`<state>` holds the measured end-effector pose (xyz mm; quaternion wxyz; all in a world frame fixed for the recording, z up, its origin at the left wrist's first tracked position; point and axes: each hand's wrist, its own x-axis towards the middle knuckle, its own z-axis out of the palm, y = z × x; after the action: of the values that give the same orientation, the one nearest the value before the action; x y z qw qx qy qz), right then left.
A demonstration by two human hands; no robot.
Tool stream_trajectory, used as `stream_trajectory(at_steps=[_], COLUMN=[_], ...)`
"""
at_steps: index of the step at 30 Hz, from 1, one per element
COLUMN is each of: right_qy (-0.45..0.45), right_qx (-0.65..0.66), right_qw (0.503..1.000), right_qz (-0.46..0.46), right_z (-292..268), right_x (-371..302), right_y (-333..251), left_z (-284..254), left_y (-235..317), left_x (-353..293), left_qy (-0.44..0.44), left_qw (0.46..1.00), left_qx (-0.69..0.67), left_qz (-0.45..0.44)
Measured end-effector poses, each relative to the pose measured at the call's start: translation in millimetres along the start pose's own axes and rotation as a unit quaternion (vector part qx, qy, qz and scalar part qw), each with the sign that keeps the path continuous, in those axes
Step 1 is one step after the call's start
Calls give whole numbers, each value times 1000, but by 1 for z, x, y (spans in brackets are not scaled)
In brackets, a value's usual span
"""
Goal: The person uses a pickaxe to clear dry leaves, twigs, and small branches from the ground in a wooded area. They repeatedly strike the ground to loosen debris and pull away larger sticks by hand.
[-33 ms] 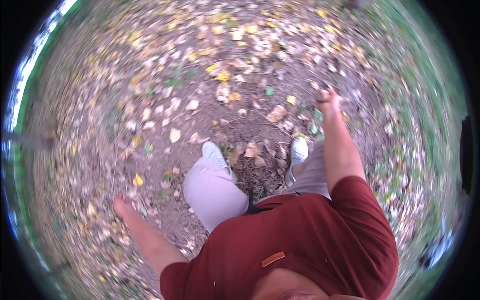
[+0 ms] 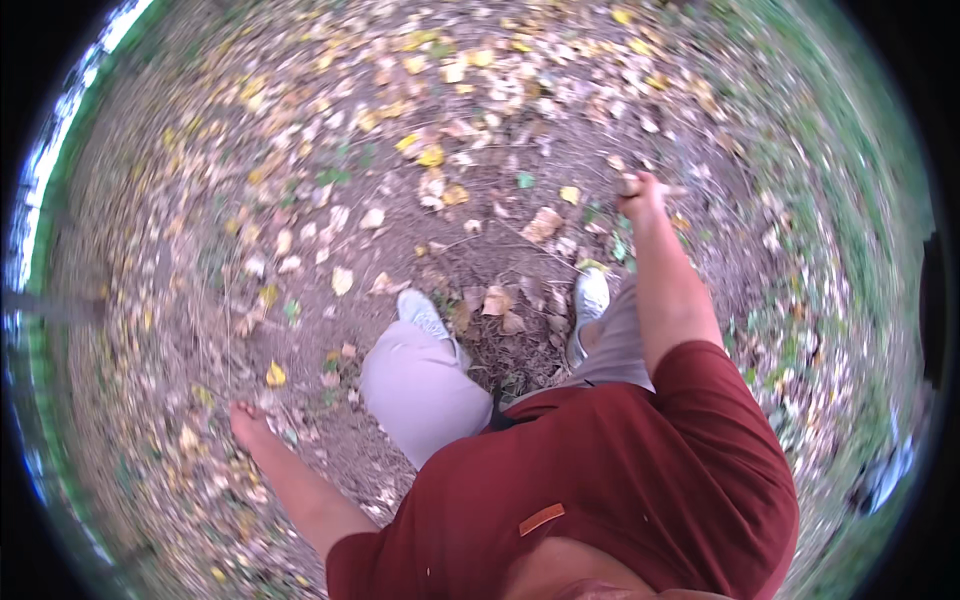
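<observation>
My right hand is held out ahead at the right, above the ground, its fingers closed round a short light-brown stick. One blunt end pokes out left of the fist, and a paler, blurred end shows on its right. Low at the left, my left hand hangs away from my body over the leaves. Its fingers are loosely curled in, and nothing shows sticking out of them.
Bare soil strewn with dry leaves and thin twigs spreads round my light shoes. Green grass lies at the right edge. A blurred grey post-like shape stands far left, and a bluish object lies far right.
My right hand, still round the stick, has shifted slightly to the left. My left hand sits a little lower in the picture. The ground has slid slightly left with the view.
</observation>
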<state>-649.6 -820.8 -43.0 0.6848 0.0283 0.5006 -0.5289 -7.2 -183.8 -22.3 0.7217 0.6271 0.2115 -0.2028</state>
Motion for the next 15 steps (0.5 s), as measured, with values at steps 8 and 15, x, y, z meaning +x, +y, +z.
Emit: stream_trajectory(at_steps=[8,15], right_qy=[110,-154], right_qx=[-34,-334], right_qw=[992,912], right_qz=[59,179], right_z=[25,70], right_x=[-56,-135], right_y=[105,170], left_z=[192,336], left_y=[-55,-51], left_x=[-172,-285], left_qy=[-151,-393], left_qw=[985,917], left_qx=[78,-14], left_qz=[-22,-66])
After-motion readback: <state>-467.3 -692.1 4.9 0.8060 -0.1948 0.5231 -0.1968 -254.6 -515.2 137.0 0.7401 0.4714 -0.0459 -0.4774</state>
